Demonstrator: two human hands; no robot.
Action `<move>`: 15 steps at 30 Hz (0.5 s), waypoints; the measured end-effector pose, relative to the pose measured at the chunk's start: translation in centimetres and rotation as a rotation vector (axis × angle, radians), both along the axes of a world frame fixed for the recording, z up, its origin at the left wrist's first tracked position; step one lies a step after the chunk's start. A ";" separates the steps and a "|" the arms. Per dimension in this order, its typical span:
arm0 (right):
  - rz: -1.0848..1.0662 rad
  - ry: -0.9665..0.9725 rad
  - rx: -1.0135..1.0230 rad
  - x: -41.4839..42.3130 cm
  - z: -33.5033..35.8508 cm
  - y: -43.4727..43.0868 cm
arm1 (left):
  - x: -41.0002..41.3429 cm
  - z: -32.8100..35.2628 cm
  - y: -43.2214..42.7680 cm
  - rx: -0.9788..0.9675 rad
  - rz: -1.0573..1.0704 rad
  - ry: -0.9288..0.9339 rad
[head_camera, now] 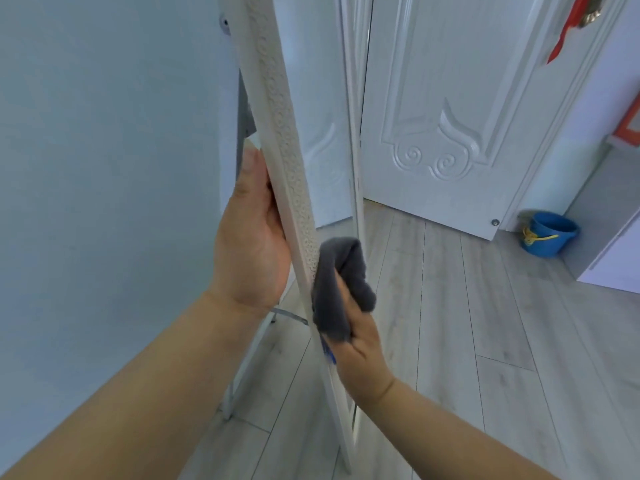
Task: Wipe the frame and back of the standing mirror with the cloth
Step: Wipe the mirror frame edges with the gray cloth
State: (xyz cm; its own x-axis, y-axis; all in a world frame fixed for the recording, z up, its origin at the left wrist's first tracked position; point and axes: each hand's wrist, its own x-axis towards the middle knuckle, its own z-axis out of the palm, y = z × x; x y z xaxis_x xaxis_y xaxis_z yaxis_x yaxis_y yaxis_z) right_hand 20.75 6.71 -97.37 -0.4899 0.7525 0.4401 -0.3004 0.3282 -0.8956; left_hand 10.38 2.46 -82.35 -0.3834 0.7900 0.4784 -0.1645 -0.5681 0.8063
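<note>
**Both hands on the mirror's edge**

Left hand wraps around the outer side of the tall white standing mirror with an embossed frame, thumb up along its back edge, fingers hidden behind it. Right hand is closed on a bunched dark grey cloth, pressing it against the frame's front face just below the left hand. The mirror leans on its thin metal back leg on the pale wood-plank floor, seen nearly edge-on. Beyond the mirror stands a white panelled door; a round blue plastic bucket sits on the floor beside that door.
</note>
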 end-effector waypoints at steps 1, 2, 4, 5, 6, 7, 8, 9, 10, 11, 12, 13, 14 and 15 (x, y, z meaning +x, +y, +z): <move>-0.028 -0.025 0.018 0.0 0.5 0.2 | 0.0 -0.1 0.0 0.007 0.002 -0.003; -0.068 -0.023 0.062 -0.3 1.8 0.4 | 0.1 0.0 0.0 0.017 -0.002 -0.006; -0.032 0.053 0.169 -1.2 5.7 1.1 | 0.2 0.0 -0.2 0.051 -0.031 0.037; -0.060 0.068 0.297 -1.8 7.8 1.6 | 0.1 -0.1 -0.1 0.066 -0.051 0.081; -0.064 0.084 0.354 -2.4 9.8 2.4 | 0.1 -0.2 0.1 0.066 -0.043 0.109; -0.069 0.084 0.341 -3.0 11.8 3.3 | 0.0 -0.3 0.3 0.052 -0.004 0.111; -0.094 0.079 0.303 -3.6 13.6 4.2 | -0.2 -0.4 0.4 0.037 0.051 0.104; -0.136 0.070 0.257 -4.2 14.9 5.1 | -0.4 -0.6 0.5 0.040 0.101 0.120; -0.171 0.049 0.206 -4.7 15.4 6.4 | -0.4 -0.7 0.6 0.034 0.145 0.156; -0.197 0.022 0.146 -5.2 15.1 7.8 | -0.5 -0.9 0.7 0.023 0.193 0.207; -0.217 -0.011 0.078 -5.5 14.1 9.2 | -0.5 -1.1 0.9 0.011 0.239 0.249; -0.238 -0.051 -0.011 -5.6 12.2 10.2 | -0.3 -1.2 1.0 -0.006 0.291 0.276; -0.255 -0.097 -0.119 -5.4 9.9 10.8 | -0.2 -1.4 1.1 -0.023 0.338 0.299; -0.272 -0.140 -0.248 -5.0 7.1 10.9 | -0.1 -1.6 1.2 -0.042 0.373 0.316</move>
State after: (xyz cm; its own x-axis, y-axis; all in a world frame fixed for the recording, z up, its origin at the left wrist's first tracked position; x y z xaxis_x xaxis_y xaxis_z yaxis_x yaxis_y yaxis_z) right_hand 15.80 17.60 -90.26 -0.2999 0.9384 0.1718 -0.1018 0.1476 -0.9838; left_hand 10.32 3.67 -83.99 -0.4847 0.6478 0.5878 0.3005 -0.5078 0.8074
